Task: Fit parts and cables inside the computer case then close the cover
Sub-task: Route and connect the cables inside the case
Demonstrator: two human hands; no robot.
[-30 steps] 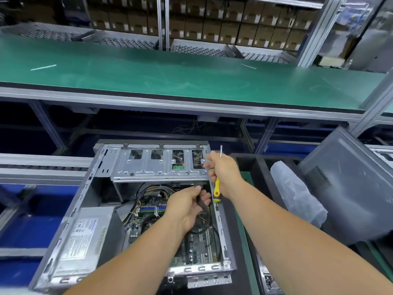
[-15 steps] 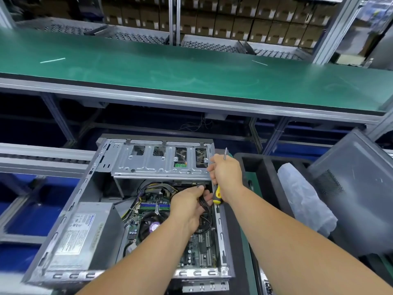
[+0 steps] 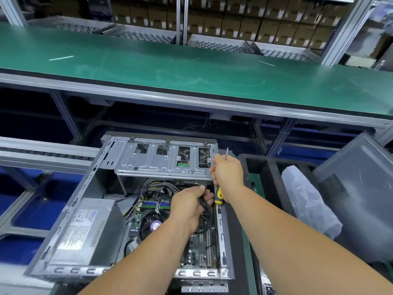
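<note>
Inside the open case (image 3: 127,209), under the drive cage (image 3: 161,160), we pinch the cables (image 3: 204,204) in our left hand (image 3: 189,206); they run toward us; our right hand (image 3: 226,172), nearer the cage, grips a screwdriver (image 3: 218,196).

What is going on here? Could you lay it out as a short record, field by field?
Setting: assembly workstation with a green conveyor belt behind
Main object: open computer case, cover off
Left hand: grips a bundle of black cables inside the case
Right hand: holds a yellow-handled screwdriver at the drive cage
Inside case: power supply at left, fan, motherboard
Right of case: plastic bag, grey panel
Task stage: cables being fitted; case not yet closed
</note>
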